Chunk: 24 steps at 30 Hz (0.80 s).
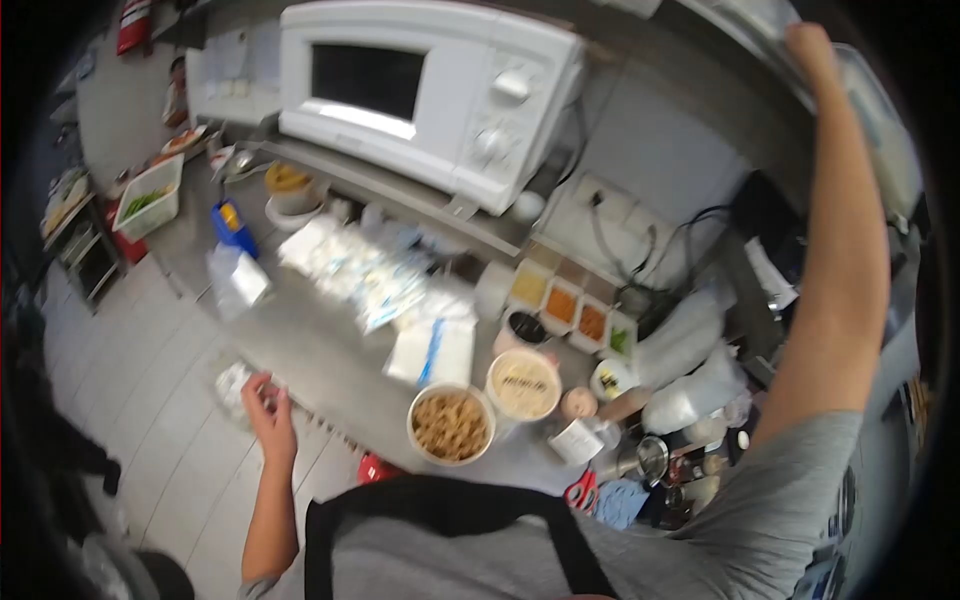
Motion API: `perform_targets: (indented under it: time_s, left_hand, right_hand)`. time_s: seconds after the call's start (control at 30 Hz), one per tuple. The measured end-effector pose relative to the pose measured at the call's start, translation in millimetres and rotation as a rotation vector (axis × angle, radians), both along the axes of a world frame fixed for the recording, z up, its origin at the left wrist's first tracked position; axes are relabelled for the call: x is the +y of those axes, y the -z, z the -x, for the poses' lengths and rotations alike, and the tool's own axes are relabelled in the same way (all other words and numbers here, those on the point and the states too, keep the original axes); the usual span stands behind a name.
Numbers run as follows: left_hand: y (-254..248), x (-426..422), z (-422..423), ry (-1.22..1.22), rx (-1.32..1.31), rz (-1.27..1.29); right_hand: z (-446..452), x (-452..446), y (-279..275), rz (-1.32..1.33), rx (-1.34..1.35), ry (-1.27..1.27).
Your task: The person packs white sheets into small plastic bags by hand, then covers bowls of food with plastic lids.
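My left hand [270, 408] is over the floor beyond the counter's front edge. Its fingers are curled, pinching a crumpled clear plastic bag [233, 388] with something whitish in it; the contents are blurred. My right hand [808, 48] is raised high at the shelf by the top right edge. It looks closed, but its fingers and whatever they grip are hidden. Closest to my body on the counter, a round tub of brown chopped food [450, 426] stands beside a tub of pale cream-coloured food [523, 384].
A white microwave [400, 85] sits on a shelf above the steel counter [300, 335]. White packets [355, 265] lie below it. Small spice containers [561, 304] line the wall side. Red-handled scissors [581, 491] and a blue cloth [621, 503] are near my body.
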State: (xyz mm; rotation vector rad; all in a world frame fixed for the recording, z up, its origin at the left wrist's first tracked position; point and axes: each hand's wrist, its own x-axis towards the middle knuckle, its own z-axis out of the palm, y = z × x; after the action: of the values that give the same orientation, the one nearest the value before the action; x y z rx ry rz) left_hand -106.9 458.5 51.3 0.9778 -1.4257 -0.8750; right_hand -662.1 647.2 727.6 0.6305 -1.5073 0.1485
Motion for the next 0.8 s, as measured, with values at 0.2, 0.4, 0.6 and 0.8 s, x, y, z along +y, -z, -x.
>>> perform_targets:
  time_s: [0.2, 0.4, 0.6, 0.8]
  left_hand:
    - [3, -12, 12, 0.086, 0.059, -0.012]
    - [6, -7, -7, 0.039, 0.023, -0.017]
    - [12, -9, -13, -0.009, 0.007, 0.019]
    - [4, -12, 7, 0.123, 0.282, -0.120]
  right_hand:
    - [-72, -1, 52, 0.297, -0.098, 0.049]
    - [-95, -21, 48, 0.329, -0.172, 0.221]
    - [-59, -26, 32, 0.369, 0.548, 0.034]
    - [-138, -12, 134, -0.219, 0.706, -0.684]
